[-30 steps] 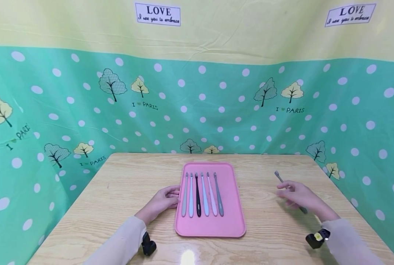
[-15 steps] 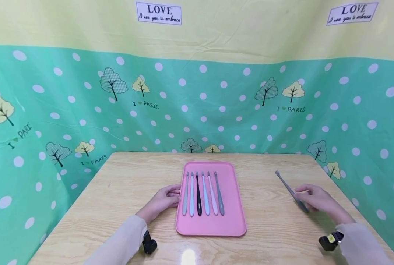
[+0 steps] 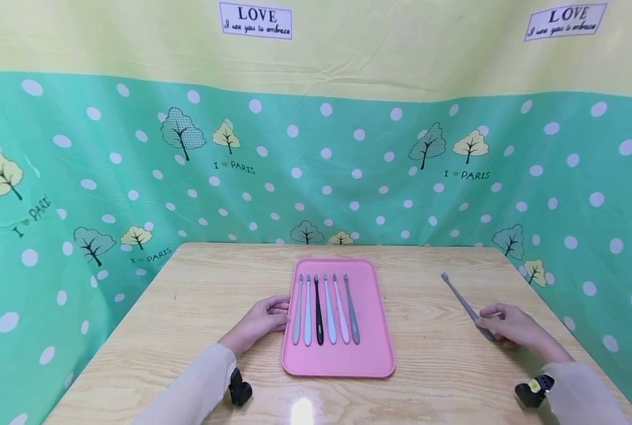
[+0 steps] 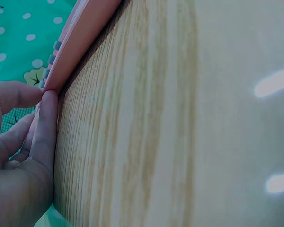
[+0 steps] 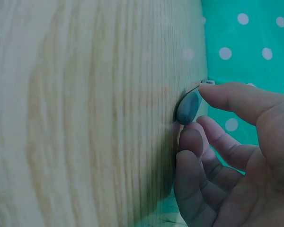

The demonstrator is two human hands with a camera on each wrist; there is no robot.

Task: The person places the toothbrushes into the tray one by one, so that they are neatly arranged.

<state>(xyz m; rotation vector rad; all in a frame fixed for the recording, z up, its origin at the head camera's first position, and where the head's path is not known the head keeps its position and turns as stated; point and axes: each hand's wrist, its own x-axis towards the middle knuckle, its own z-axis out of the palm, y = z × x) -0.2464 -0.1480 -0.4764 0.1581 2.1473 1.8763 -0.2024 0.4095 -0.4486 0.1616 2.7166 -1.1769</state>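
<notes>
A pink tray [image 3: 369,360] lies on the table with several toothbrushes side by side on it, among them a black toothbrush [image 3: 318,313] and a pink toothbrush [image 3: 341,310]. My left hand [image 3: 261,320] holds the tray's left edge; in the left wrist view its thumb and index finger meet at the pink rim [image 4: 80,45]. To the right, a dark grey toothbrush [image 3: 461,299] lies slanted on the wood, head pointing away. The thumb and fingertips of my right hand [image 3: 515,328] pinch its handle end [image 5: 188,109] from both sides.
A light wooden table [image 3: 215,283] carries everything. Behind and at both sides hangs a green dotted curtain [image 3: 273,206] with tree prints, close to the table's edges. A bright light reflection [image 3: 302,411] shows at the front.
My right hand has moved right and nearer, from the middle of the dark grey toothbrush down to its handle end. The left hand and the tray have stayed in place.
</notes>
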